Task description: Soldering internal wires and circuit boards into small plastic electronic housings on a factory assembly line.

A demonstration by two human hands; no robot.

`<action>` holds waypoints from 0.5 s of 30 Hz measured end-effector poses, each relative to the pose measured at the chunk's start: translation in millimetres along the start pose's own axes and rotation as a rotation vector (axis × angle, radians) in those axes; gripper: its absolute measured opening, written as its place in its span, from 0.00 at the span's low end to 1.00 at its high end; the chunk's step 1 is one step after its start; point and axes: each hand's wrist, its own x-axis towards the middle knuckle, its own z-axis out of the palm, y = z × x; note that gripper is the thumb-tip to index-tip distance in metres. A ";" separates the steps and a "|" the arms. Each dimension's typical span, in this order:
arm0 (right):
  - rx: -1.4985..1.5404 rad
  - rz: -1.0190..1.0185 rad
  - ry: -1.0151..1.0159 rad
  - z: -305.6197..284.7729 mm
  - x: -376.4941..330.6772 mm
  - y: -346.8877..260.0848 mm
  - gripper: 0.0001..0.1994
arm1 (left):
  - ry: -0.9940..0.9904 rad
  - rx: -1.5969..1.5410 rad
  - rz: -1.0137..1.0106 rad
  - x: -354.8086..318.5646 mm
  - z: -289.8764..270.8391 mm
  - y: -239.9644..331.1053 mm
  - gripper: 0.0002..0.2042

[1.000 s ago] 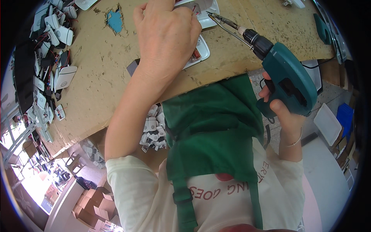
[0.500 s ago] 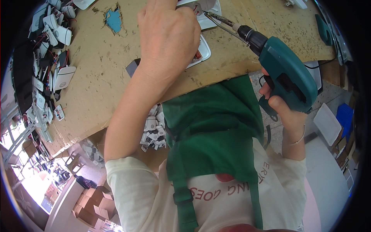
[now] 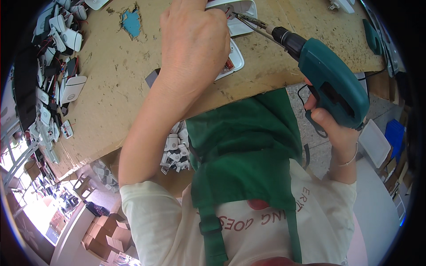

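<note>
My right hand [image 3: 335, 126] grips a teal soldering gun [image 3: 333, 82] with a black collar. Its dark, stained tip [image 3: 248, 20] points left, with a thin feed tube alongside. The tip reaches over an open white plastic housing [image 3: 243, 30], near a red wire inside; whether it touches cannot be made out. My left hand [image 3: 195, 37] is closed over the left side of this housing, its fingertips hidden beneath and beyond the upper edge. Below the knuckles lies a second white shell [image 3: 237, 62] with a reddish circuit board [image 3: 228, 66], partly covered by the hand.
White casings and wired parts [image 3: 66, 42] are piled along the table's left side. The brown tabletop [image 3: 111, 93] has a torn patch showing blue. A small dark piece [image 3: 152, 77] lies by my left forearm. Below the edge sits a box of small white parts [image 3: 176, 148].
The soldering gun's body and my right hand have shifted slightly right, while its tip stays over the housing. The two white shells have moved a little to the right.
</note>
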 end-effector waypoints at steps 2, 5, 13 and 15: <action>-0.021 0.024 0.009 -0.8 -1.1 -1.0 0.16 | -0.003 0.006 -0.007 1.0 -0.4 1.6 0.02; -0.100 0.012 -0.001 -3.5 0.3 -3.7 0.16 | -0.014 0.010 -0.017 1.7 -3.2 2.7 0.02; -0.194 -0.039 -0.005 -4.1 3.5 -9.4 0.16 | -0.069 -0.044 -0.030 4.6 -7.1 4.4 0.03; -0.191 -0.051 -0.003 -5.5 3.4 -10.3 0.16 | -0.047 -0.054 -0.021 5.5 -7.4 5.1 0.03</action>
